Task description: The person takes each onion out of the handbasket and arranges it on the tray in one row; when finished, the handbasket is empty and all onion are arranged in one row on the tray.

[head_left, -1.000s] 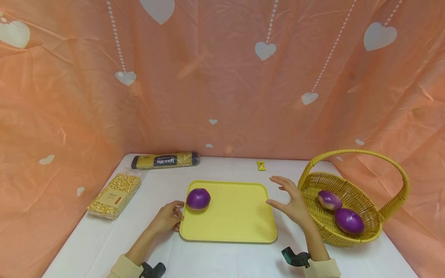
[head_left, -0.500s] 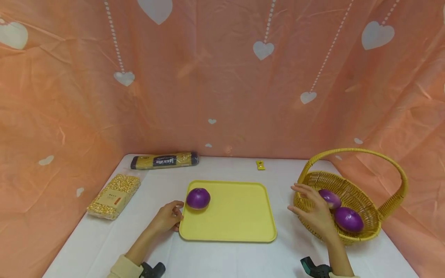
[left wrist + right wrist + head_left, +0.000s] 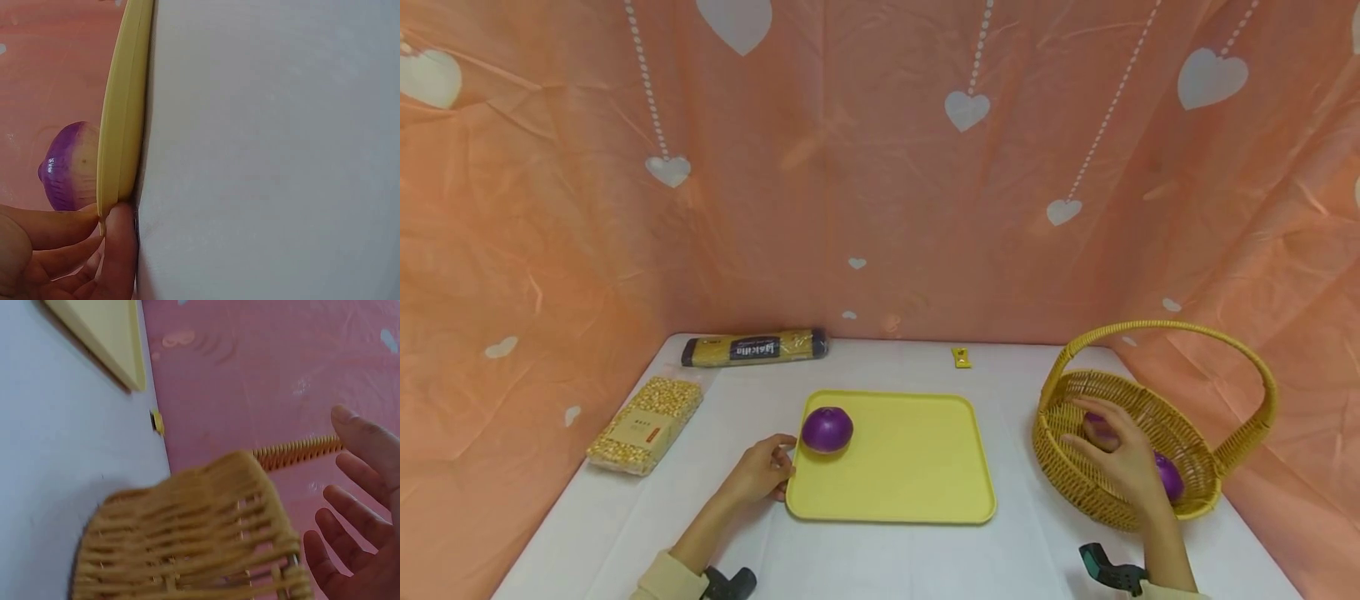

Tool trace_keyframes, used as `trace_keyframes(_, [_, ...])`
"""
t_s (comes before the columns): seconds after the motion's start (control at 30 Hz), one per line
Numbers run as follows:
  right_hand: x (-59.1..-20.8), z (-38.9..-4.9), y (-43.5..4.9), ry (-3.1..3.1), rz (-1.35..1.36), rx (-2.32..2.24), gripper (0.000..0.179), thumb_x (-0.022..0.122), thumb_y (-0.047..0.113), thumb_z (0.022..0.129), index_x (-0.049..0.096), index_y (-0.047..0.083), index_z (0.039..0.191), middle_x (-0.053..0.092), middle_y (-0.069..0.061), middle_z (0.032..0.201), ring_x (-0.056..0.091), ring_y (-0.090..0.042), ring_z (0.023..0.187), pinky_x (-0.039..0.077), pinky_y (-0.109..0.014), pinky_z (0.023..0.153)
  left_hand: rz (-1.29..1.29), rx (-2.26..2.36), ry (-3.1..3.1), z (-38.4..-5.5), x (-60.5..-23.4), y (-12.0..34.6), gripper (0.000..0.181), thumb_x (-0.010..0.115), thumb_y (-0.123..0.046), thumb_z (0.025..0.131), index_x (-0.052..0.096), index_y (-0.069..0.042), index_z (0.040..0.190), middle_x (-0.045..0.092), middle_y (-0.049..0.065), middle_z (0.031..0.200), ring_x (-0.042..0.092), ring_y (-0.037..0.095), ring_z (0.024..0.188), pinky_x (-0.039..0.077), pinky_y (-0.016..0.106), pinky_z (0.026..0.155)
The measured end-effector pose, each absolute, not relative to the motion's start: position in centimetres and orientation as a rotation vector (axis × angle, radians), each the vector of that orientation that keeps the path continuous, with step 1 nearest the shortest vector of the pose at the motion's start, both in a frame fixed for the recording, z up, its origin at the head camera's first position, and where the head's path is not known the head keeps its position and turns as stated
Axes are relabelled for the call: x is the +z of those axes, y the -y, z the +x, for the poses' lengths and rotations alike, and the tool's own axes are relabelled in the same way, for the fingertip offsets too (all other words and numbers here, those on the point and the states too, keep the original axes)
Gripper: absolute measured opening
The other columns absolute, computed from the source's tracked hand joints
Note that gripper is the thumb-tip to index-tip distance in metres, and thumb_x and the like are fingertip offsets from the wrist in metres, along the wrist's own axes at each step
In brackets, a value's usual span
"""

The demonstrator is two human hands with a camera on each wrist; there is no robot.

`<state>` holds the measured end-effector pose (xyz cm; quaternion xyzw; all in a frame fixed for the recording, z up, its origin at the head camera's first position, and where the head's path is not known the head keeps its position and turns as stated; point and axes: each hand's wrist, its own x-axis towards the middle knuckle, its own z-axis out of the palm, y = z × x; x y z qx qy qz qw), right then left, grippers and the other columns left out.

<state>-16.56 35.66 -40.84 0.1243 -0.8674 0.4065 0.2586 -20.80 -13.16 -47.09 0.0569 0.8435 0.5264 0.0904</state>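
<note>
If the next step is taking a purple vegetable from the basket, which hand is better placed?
Probably the right hand: open and empty, it hangs over the wicker basket, near its purple vegetables. The left hand pinches the yellow tray on the side away from the basket.

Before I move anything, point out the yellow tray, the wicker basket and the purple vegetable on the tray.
Yellow tray (image 3: 895, 460): head view, bare middle of its flat surface.
Wicker basket (image 3: 1065, 472): head view, outer wall on the side facing the tray.
Purple vegetable (image 3: 827, 430): head view, middle of its purple skin.
</note>
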Motion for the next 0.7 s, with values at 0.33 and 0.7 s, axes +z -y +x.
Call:
trace_keyframes(0.33, [-39.8,-16.6,-37.5,2.503,0.154,0.904,0.048,0.075,0.018,0.078,0.058,0.008,0.123,0.051,0.000,0.124,0.042,0.003,0.106,0.046,-0.020,0.088,0.212,1.574,-2.500,-20.9,-47.2,13.2,0.042,0.054,0.013,0.082,0.046,0.012,0.123,0.052,0.011,0.079,0.056,0.016,0.055,0.057,0.031,0.046])
trace_keyframes(0.7, [-39.3,-17.1,-39.0,2.623,0.084,1.000,0.057,0.070,0.026,0.083,0.048,0.007,0.133,0.041,-0.021,0.134,0.041,-0.047,0.115,0.039,-0.073,0.084,0.214,1.581,-2.481,-20.8,-46.7,13.2,0.043,0.055,0.014,0.081,0.046,0.013,0.123,0.051,0.010,0.078,0.055,0.014,0.053,0.057,0.030,0.046])
